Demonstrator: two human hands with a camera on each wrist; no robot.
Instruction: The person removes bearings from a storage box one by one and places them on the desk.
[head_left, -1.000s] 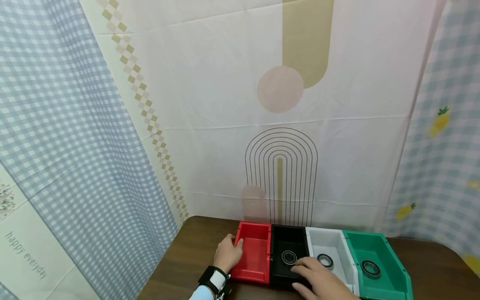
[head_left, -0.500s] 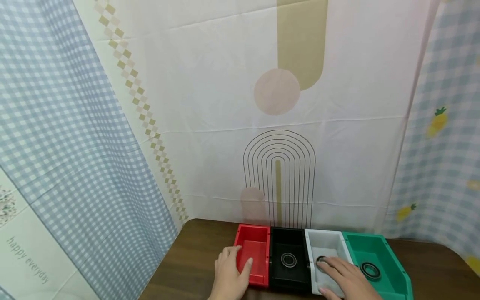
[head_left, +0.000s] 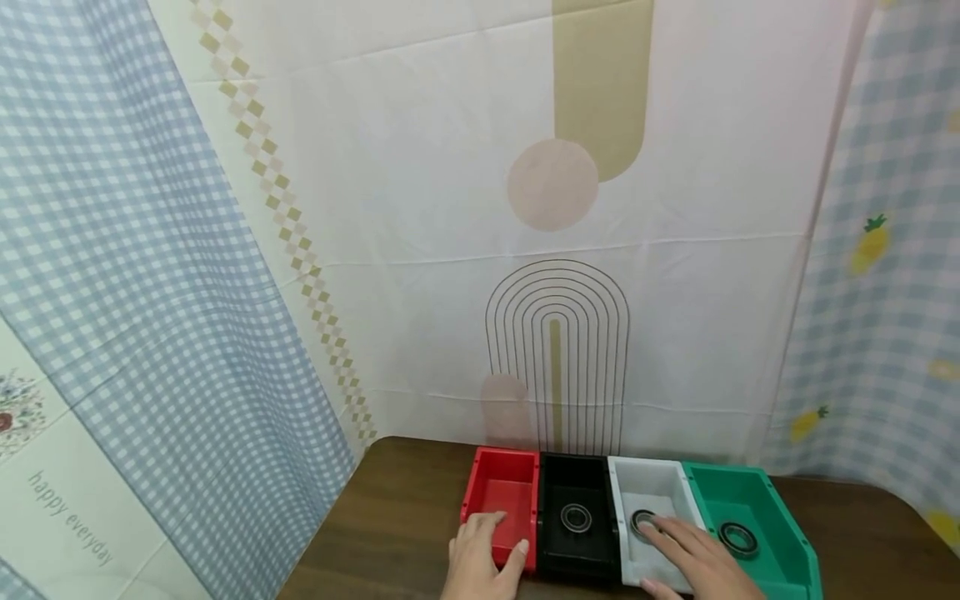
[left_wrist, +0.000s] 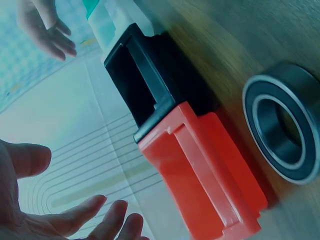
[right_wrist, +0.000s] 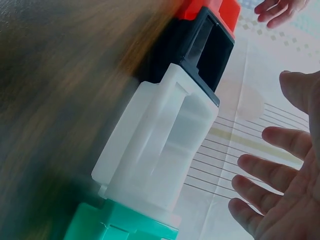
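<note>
My left hand [head_left: 482,567] hovers at the front of the red bin [head_left: 510,492], fingers loosely spread and holding nothing. In the left wrist view a ball bearing [left_wrist: 295,80] lies on the wooden table in front of that bin. My right hand [head_left: 705,562] is over the white bin [head_left: 652,475], its fingers spread in the right wrist view with nothing between them. Its fingertips partly cover a bearing [head_left: 637,518] there; whether they touch it, I cannot tell. Another bearing [head_left: 576,518] lies in the black bin [head_left: 573,475], and one more bearing [head_left: 738,540] in the green bin [head_left: 723,483].
The bins stand side by side on a brown wooden table [head_left: 405,483]. A printed white cloth [head_left: 420,333] hangs close behind them. Checked blue cloth [head_left: 225,333] hangs at the left, with more at the right.
My right hand has moved right, from the black bin's front to over the white bin. My left hand has left the red bin's left rim and come toward its front.
</note>
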